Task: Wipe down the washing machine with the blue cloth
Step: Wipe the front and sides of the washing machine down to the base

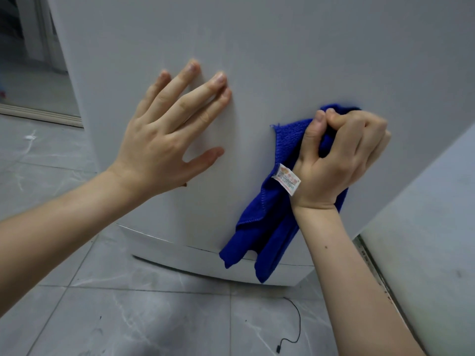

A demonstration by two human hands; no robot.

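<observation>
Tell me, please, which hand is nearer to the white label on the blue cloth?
Right. The right hand grips the blue cloth, the white label at its wrist; the left hand lies flat on the washing machine, off to the label's left.

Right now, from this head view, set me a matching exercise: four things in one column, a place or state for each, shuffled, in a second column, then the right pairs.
Column 1
1. left hand
2. right hand
3. blue cloth
4. black cable

Column 2
A. lies on the tiled floor
B. rests flat, fingers straight, on the washing machine
C. hangs down the white panel, white label showing
D. fingers curled round bunched fabric

Pairs: 1-B, 2-D, 3-C, 4-A
</observation>
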